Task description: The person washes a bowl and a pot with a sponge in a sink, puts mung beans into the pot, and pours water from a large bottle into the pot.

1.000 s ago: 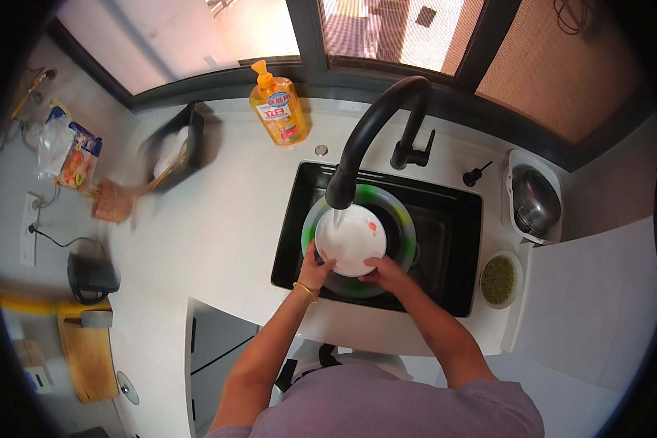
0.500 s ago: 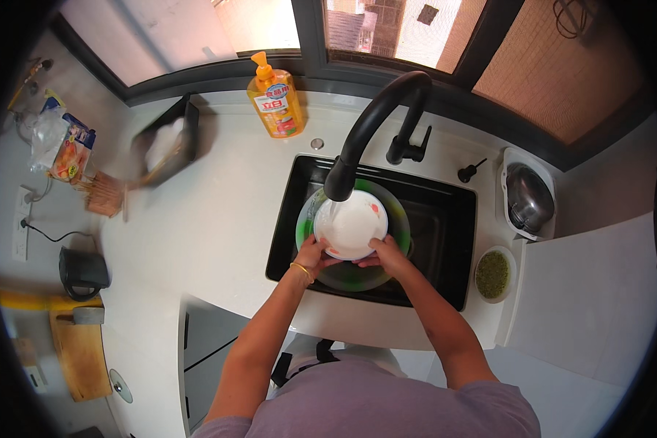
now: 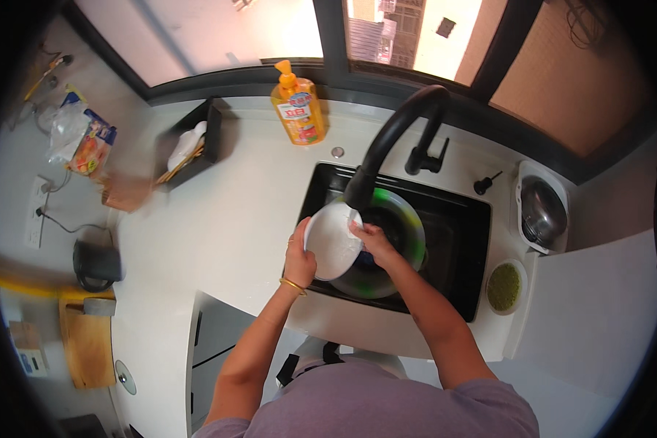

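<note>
A white bowl (image 3: pixel 333 247) is tilted beneath the spout of a black faucet (image 3: pixel 376 157), over the left part of the black sink. My left hand (image 3: pixel 300 255) is closed around its left rim, thumb over the edge; a gold bangle circles that wrist. At the upper right rim, my right hand (image 3: pixel 372 241) grips the bowl, fingers toward its inner face. Under the bowl, a large basin (image 3: pixel 414 230) with green and yellow colouring stands in the sink (image 3: pixel 456 241). The bowl and hands hide part of the basin.
An orange pump bottle (image 3: pixel 299 109) stands behind the sink. To the right are a white container with a metal bowl (image 3: pixel 544 212) and a bowl of green beans or grains (image 3: pixel 504 287). At left are a black tray (image 3: pixel 210 135), a dark kettle (image 3: pixel 97 263) and a wooden board (image 3: pixel 87 347).
The bowl has tilted and shifted left of the basin's middle. My left hand has moved up its left side, and my right hand up to its upper right rim. The view has shifted slightly.
</note>
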### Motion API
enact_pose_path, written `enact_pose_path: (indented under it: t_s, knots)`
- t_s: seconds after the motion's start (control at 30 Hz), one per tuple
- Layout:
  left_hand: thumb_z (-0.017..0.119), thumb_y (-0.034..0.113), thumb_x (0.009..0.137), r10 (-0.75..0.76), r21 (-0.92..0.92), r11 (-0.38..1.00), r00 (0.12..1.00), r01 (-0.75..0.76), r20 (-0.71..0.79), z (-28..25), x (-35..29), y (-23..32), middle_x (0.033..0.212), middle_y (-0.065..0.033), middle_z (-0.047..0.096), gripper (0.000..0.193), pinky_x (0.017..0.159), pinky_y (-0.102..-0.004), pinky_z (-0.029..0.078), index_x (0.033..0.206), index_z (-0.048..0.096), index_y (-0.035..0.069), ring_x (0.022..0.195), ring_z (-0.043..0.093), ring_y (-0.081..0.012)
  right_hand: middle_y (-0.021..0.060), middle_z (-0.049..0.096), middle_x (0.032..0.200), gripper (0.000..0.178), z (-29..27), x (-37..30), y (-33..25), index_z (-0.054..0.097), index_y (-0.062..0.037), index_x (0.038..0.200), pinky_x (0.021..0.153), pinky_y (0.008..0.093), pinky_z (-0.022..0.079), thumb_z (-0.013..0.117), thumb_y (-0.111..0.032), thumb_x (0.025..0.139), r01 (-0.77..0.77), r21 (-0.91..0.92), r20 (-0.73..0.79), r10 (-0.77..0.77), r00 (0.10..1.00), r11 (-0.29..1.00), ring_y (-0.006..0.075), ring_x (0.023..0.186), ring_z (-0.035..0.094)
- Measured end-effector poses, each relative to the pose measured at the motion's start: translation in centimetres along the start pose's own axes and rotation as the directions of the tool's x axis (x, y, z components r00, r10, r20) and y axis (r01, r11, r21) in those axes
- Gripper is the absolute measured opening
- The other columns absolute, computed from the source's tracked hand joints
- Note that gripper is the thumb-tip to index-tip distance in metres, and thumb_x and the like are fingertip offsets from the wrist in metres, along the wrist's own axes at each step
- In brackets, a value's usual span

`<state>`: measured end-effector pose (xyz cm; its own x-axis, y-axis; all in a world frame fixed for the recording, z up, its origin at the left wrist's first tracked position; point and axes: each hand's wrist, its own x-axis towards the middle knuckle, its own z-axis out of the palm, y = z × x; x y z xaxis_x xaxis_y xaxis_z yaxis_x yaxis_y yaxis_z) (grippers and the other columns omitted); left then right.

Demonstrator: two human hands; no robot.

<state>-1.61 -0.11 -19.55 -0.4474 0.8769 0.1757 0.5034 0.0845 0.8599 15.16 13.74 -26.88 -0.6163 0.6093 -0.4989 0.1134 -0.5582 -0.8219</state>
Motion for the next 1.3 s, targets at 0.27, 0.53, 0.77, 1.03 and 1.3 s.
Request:
enact_pose_path:
  t_s: [0.27,0.53,0.77,1.03,1.3]
  knots:
    - [0.060,-0.009,0.064,0.260,0.568,0.754,0.943,-0.332,0.206,-5.7,-0.7,6.1,0.108,-0.0155,0.049,0.086,0.072,-0.0394,0.055,0.142,0.039,0.021,0.101,0.053,-0.0348,0.0053,0.060,0.119,0.037,1.4,-1.8,-5.2,0.054,-0.0050,0.127,0.091,0.0334,0.050,0.058,-0.011,0.090,0.042,0.121,0.211,-0.067,0.975,0.992,0.0164,0.108,0.058]
    - [0.054,0.006,0.076,0.536,0.599,0.450,0.737,-0.662,0.412,-11.7,-1.1,6.3,0.107,-0.0144,0.050,0.060,0.078,-0.0350,0.052,0.133,0.054,0.027,0.103,0.057,-0.0315,0.0057,0.064,0.097,0.020,-13.5,-0.7,-3.9,0.061,-0.0046,0.109,0.070,0.0305,0.054,0.053,-0.003,0.091,0.238,-0.602,-0.394,-0.543,0.741,0.762,0.0185,0.083,0.064]
    - [0.058,0.008,0.074,0.650,0.576,0.481,0.709,-0.662,0.272,-14.0,1.1,7.0,0.105,-0.0128,0.053,0.052,0.075,-0.0364,0.054,0.122,0.062,0.028,0.096,0.059,-0.0302,0.0209,0.062,0.116,0.043,-28.5,5.6,-15.3,0.053,-0.0053,0.128,0.089,0.0378,0.046,0.047,-0.006,0.086,0.081,-0.722,-0.518,-0.613,0.596,0.687,0.0326,0.108,0.059]
    - [0.058,0.009,0.072,0.664,0.690,0.326,0.676,-0.647,0.320,-20.6,3.8,7.1,0.101,-0.0135,0.053,0.055,0.073,-0.0344,0.053,0.124,0.061,0.027,0.092,0.060,-0.0287,0.0239,0.057,0.121,0.052,-16.6,5.9,-17.5,0.046,-0.0032,0.135,0.092,0.0395,0.045,0.048,-0.005,0.082,0.004,-0.875,-0.295,-0.542,0.787,0.483,0.0361,0.112,0.056]
    - [0.055,0.005,0.075,0.655,0.861,0.274,0.739,-0.428,0.158,-29.3,15.2,2.4,0.109,-0.0089,0.053,0.060,0.073,-0.0354,0.052,0.132,0.054,0.025,0.101,0.055,-0.0269,0.0091,0.064,0.100,0.033,-14.1,-3.7,-12.8,0.057,-0.0015,0.116,0.072,0.0305,0.053,0.052,-0.003,0.084,0.129,-0.701,-0.239,-0.401,0.884,0.701,0.0189,0.087,0.064]
